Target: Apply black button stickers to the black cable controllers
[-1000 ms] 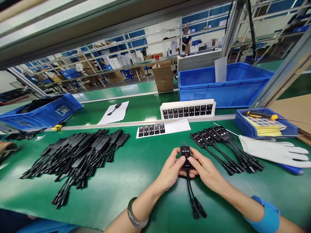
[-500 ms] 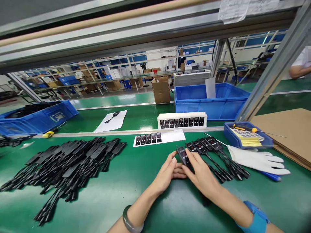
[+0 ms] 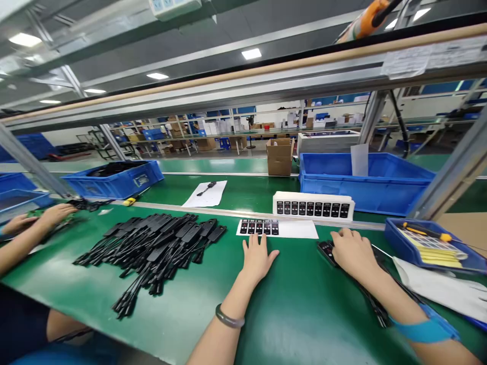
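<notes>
My left hand (image 3: 256,259) is open, fingers spread, at the lower edge of a white label sheet (image 3: 299,229) that carries several black stickers (image 3: 259,227). My right hand (image 3: 353,252) curls over a group of black cabled devices (image 3: 326,250) on the right and grips one there; its fingers partly hide it. The devices under that hand have dark labels on their faces, and their cables run toward me below my forearm. To the left lies a large heap of black cabled devices (image 3: 167,238) with plain faces.
Behind the sheet stands a white stack of label sheets (image 3: 314,197). A blue bin (image 3: 365,190), a small blue tray (image 3: 472,261) and white glove (image 3: 437,281) are at right. Another person's hands (image 3: 57,214) work at far left, near a blue bin (image 3: 114,190).
My hands have parted. The left went toward the sticker sheet and opened; the right carried the labelled device to the group at right. The view turned left, showing another person's arms.
</notes>
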Demonstrator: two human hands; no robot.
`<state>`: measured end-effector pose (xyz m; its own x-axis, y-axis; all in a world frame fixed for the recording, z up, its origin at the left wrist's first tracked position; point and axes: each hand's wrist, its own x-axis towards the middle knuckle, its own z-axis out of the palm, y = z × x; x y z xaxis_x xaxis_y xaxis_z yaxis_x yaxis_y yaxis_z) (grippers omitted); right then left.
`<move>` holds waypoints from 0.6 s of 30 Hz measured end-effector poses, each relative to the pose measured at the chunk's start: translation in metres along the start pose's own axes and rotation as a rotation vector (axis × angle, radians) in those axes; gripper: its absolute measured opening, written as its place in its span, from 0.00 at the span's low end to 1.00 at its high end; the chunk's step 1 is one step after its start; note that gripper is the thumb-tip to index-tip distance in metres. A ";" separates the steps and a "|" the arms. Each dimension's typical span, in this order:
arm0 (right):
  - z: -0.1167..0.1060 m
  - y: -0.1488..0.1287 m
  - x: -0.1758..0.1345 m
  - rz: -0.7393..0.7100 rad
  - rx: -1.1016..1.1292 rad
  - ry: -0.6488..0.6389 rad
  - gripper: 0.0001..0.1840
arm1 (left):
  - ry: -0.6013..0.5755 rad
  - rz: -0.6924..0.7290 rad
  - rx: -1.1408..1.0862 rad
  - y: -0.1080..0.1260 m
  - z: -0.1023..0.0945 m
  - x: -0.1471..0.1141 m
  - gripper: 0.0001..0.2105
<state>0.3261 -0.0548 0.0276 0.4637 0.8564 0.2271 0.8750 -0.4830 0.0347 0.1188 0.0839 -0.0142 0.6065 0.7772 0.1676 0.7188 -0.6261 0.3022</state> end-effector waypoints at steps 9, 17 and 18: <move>0.045 -0.088 0.090 -0.143 0.439 0.027 0.09 | 0.024 0.008 0.071 0.001 0.001 -0.003 0.26; 0.042 -0.085 0.070 -0.133 0.790 0.242 0.10 | 0.070 0.024 0.079 0.000 -0.002 0.001 0.24; 0.036 -0.080 0.061 -0.122 0.832 0.272 0.11 | 0.077 0.020 0.079 -0.003 -0.005 0.003 0.23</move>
<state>0.2899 0.0426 0.0036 0.4036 0.7692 0.4955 0.7833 -0.0107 -0.6215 0.1168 0.0885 -0.0096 0.5948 0.7654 0.2457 0.7334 -0.6418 0.2240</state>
